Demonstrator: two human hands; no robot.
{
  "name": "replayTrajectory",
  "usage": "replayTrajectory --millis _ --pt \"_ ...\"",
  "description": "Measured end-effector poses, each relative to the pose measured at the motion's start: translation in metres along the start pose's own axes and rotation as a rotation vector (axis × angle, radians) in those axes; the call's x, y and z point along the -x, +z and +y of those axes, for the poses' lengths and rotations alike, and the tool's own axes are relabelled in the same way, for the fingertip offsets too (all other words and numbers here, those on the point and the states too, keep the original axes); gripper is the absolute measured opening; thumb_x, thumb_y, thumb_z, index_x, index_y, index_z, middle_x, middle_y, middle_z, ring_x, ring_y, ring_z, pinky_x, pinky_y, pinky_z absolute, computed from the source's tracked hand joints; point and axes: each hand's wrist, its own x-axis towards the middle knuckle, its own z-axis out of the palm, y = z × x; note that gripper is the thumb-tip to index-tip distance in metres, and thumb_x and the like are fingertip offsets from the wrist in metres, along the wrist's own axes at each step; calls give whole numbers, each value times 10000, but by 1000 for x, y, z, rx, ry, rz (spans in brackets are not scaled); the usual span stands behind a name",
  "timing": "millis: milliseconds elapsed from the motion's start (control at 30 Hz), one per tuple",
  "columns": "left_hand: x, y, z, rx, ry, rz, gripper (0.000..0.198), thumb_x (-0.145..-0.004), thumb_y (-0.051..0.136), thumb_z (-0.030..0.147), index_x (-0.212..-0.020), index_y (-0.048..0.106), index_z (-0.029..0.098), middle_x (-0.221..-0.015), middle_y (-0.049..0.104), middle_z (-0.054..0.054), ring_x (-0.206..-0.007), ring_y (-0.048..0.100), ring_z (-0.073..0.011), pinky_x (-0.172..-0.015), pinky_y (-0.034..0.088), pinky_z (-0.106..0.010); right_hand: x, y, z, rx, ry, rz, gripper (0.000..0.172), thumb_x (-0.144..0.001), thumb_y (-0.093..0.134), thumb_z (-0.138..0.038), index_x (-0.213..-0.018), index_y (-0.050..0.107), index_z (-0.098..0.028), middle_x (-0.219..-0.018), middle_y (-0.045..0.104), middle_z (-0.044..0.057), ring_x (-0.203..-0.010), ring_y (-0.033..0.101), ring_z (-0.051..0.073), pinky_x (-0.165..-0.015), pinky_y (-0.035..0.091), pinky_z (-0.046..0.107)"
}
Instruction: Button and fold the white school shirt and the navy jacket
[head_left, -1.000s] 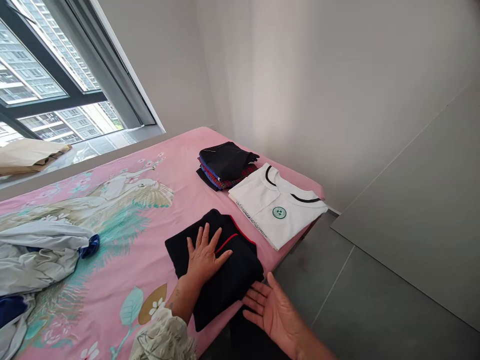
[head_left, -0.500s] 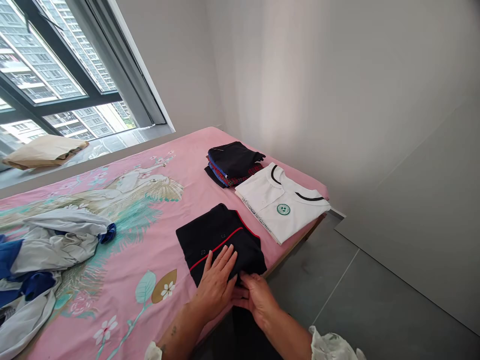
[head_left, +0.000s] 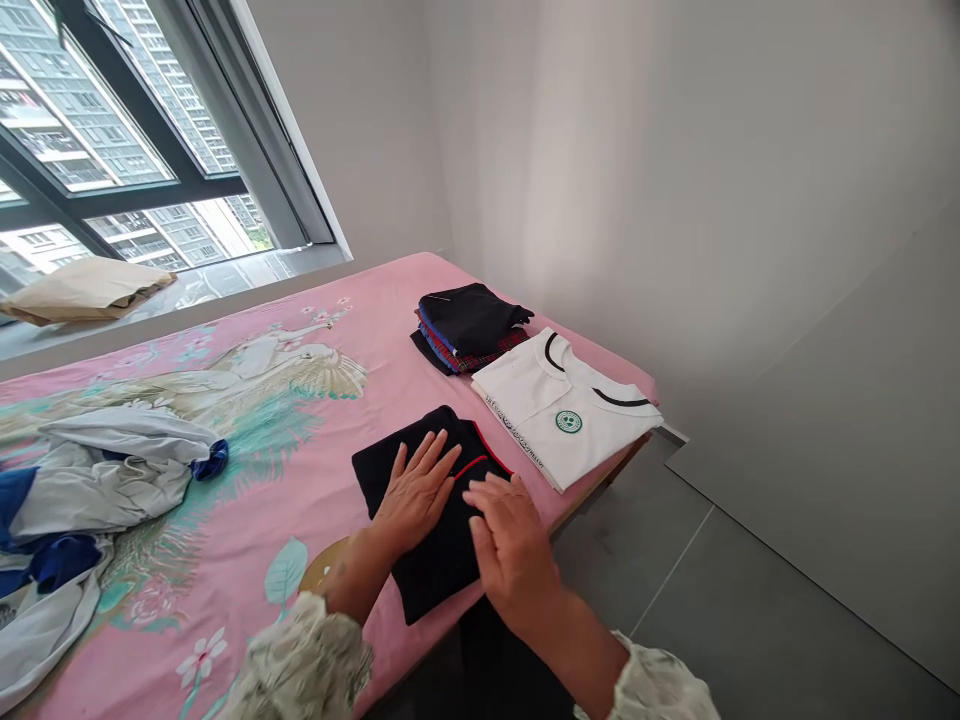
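Observation:
A folded black garment (head_left: 431, 575) with red piping lies near the front edge of the pink bed. My left hand (head_left: 416, 490) rests flat on it, fingers spread and holding nothing. Over the garment's right side is my right hand (head_left: 510, 540), its fingers apart and slightly bent, also with nothing in it. Just beyond, to the right, lies a folded white shirt (head_left: 592, 440) with a green round badge and black collar trim. Behind that shirt sits a stack of folded dark clothes (head_left: 472, 320), with blue and red plaid layers showing.
Crumpled grey-white and blue clothes (head_left: 112, 490) lie on the left of the flowered pink bedsheet (head_left: 390, 310). A brown paper bag (head_left: 86, 290) rests on the windowsill. Grey floor (head_left: 675, 600) and a wall border the bed on the right.
Both hands have moved up over the black garment. My right hand has come away from its front edge, and the garment's near part now lies spread toward me.

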Motion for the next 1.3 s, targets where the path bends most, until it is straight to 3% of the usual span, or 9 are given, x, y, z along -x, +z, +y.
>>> replayTrajectory --millis 167,333,433,567,800,933,1067,1167,1300 --pt "-62 28 -18 -38 -39 -92 552 -899 321 529 -1411 316 323 -1545 192 -24 -1424 94 -276 -1098 9 -613 6 59 39 420 61 -177 559 -918 385 -385 -1393 379 -90 -1482 286 141 -1377 224 299 -1120 112 524" --pt "-73 64 -36 31 -179 -108 647 -857 357 598 -1435 249 328 -1562 117 -45 -1424 78 -291 -1090 123 -590 30 81 67 528 18 -216 614 -929 332 -406 -1461 214 -123 -1527 121 107 -1409 99 289 -1123 55 528" --pt "-73 60 -36 78 -178 -153 657 -845 357 619 -1432 243 347 -1562 108 -29 -1424 79 -295 -1088 109 -605 32 83 67 548 28 -203 621 -925 332 -418 -1458 225 -119 -1527 106 111 -1411 81 292 -1123 42 528" --pt "-75 27 -38 170 -177 -260 631 -840 327 644 -1409 288 375 -1550 163 -4 -1416 122 -309 -1068 128 -641 28 80 62 539 38 -218 616 -923 328 -428 -1451 252 -119 -1526 109 105 -1411 96 279 -1128 38 509" --pt "-7 -21 -62 39 -259 19 510 -924 277 464 -1396 358 287 -1518 276 -19 -1422 133 -208 -1139 106 -488 28 69 55 523 58 -251 616 -921 319 -446 -1441 281 -117 -1519 148 103 -1408 127 259 -1130 52 489" --pt "31 5 -67 12 -264 -22 498 -920 311 444 -1391 367 294 -1527 250 -25 -1422 131 -220 -1137 65 -502 32 73 58 545 32 -221 614 -919 319 -448 -1437 293 -120 -1518 151 98 -1407 138 255 -1130 48 482" --pt "29 33 -71 126 -387 -147 578 -870 383 541 -1399 342 313 -1518 275 -59 -1410 174 -268 -1108 97 -568 35 80 60 574 10 -218 611 -913 333 -434 -1435 298 -118 -1518 151 95 -1407 135 256 -1129 40 486" --pt "25 28 -73 172 -384 -149 592 -832 441 576 -1371 385 338 -1505 311 -44 -1404 193 -281 -1108 133 -565 36 79 59 594 27 -246 606 -903 349 -400 -1431 306 -106 -1514 164 102 -1404 151 261 -1127 55 490" --pt "69 26 -50 327 -503 152 588 -894 360 500 -1417 306 237 -1509 294 -71 -1397 226 -240 -1132 227 -441 25 60 45 589 65 -365 599 -868 399 -356 -1407 361 -96 -1499 223 121 -1390 201 280 -1115 116 510"
